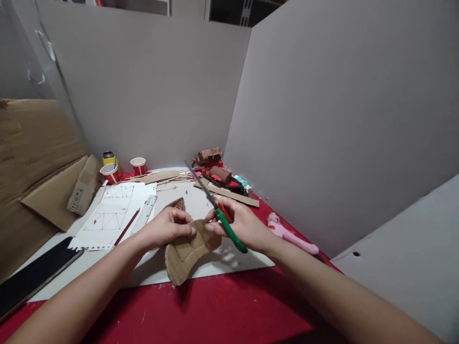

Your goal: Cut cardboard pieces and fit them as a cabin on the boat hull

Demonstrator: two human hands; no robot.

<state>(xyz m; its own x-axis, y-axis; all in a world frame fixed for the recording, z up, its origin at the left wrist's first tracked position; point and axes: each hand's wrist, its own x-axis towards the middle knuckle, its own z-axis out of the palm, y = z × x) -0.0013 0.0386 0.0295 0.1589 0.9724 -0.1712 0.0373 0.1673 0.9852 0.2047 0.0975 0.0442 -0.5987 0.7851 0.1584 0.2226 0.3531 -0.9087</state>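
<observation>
A curved piece of brown cardboard (184, 251) is held up over the front of a white board (211, 271). My left hand (170, 227) pinches its upper left edge between thumb and fingers. On the other side, my right hand (238, 222) grips the cardboard's upper right edge with thumb and fingertips. Scissors (229, 229) with green and red handles also rest in my right hand, their blades pointing up and away to the left. Behind my left hand a small brown piece with a reddish lattice pattern (178, 204) shows in part.
At the left lie a drawn sheet (114, 205), a pencil (127, 227), a ruler (145, 212) and a black phone-like slab (39, 267). Paper cups (138, 166), thin sticks (172, 180) and brown models (220, 174) stand behind. A pink glue gun (292, 236) lies right; grey panels (161, 86) enclose the table.
</observation>
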